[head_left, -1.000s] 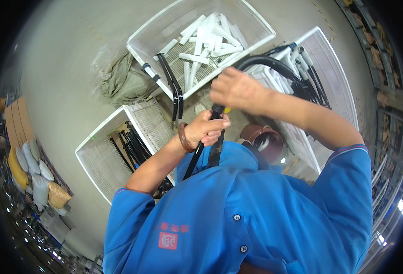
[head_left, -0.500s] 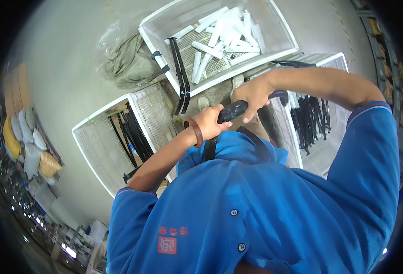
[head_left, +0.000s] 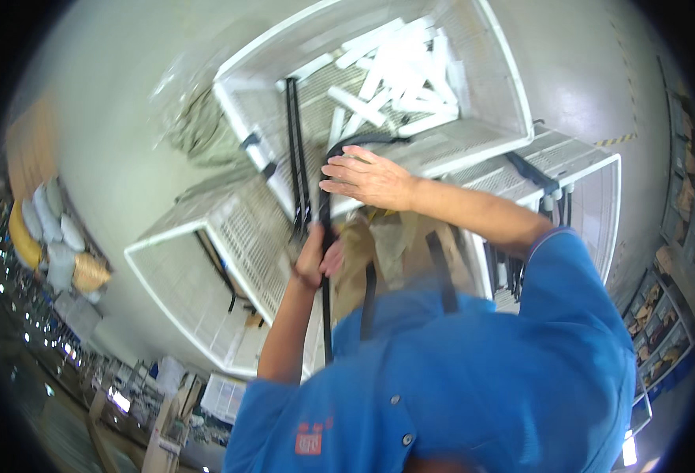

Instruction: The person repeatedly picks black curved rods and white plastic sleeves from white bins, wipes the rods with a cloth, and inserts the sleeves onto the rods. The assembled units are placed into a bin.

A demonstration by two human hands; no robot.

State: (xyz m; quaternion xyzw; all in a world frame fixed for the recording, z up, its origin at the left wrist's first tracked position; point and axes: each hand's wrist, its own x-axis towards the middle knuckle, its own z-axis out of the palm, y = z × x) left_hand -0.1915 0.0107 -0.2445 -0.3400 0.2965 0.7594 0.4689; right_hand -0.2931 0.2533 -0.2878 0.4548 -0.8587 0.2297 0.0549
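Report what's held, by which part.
The left hand holds the black pole by its straight part, below the bend; the right hand is open at the bend.

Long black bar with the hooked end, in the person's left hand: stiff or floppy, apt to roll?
The black bar is probably stiff: below the left hand its shaft runs straight. Likely to twist in a one-handed grip, since its hook lies off to one side. That hook would probably limit rolling too.
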